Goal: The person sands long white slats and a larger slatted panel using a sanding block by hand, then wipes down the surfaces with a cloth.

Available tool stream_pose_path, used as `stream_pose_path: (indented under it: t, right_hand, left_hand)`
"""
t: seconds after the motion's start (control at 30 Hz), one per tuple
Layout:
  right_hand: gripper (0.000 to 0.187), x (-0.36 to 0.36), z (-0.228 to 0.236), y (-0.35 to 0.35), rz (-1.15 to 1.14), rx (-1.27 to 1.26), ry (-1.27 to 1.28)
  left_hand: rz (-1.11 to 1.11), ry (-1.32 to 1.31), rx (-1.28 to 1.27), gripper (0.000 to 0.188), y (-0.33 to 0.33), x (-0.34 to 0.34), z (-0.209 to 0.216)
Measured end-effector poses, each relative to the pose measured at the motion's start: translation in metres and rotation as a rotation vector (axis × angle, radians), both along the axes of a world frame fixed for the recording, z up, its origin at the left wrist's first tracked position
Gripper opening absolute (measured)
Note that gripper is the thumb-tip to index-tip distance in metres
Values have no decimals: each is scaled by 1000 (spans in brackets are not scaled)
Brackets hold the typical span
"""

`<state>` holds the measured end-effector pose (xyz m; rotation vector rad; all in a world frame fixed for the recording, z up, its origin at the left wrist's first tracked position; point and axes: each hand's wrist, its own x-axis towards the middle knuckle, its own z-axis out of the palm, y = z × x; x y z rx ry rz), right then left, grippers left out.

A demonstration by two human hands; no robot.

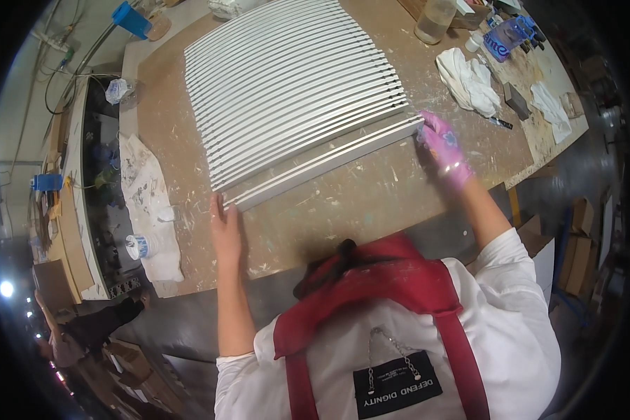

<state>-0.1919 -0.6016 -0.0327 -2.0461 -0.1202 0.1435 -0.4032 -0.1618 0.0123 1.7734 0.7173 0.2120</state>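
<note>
Many slim white strips [294, 77] lie side by side in a broad row on the brown, paint-flecked table [343, 199]. Nearer to me, a small gap apart from that row, runs a pair of long white strips [322, 164] standing close together, their grey side facing me. My left hand [225, 227], bare, closes thumb and fingers round their left end. At the right end my right hand [442, 148], in a pink patterned glove, grips the same strips; its fingertips are partly hidden behind them.
White rags [467, 82], a dark block [516, 101], a purple-blue bottle [505, 38] and a cloudy jar [434, 21] sit at the far right. A stained cloth [143, 192] with a small tin [137, 246] lies along the left edge. Another person [98, 325] is at the lower left.
</note>
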Motion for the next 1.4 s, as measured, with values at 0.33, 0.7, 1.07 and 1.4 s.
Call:
stream_pose_path:
  t: [0.33, 0.7, 1.07, 1.4]
  right_hand:
    - [37, -7, 37, 10, 67, -495, -298]
    - [42, 6, -1, -23, 160, -369, -238]
    - [43, -15, 26, -9, -1, -128, -190]
    - [39, -53, 43, -57, -317, 386, -45]
  left_hand:
    - [-55, 84, 189, 28, 0, -7, -13]
    - [23, -16, -79, 30, -1, -11, 0]
    - [-197, -51, 596, 37, 14, -25, 2]
    - [-637, -134, 877, 49, -62, 25, 34]
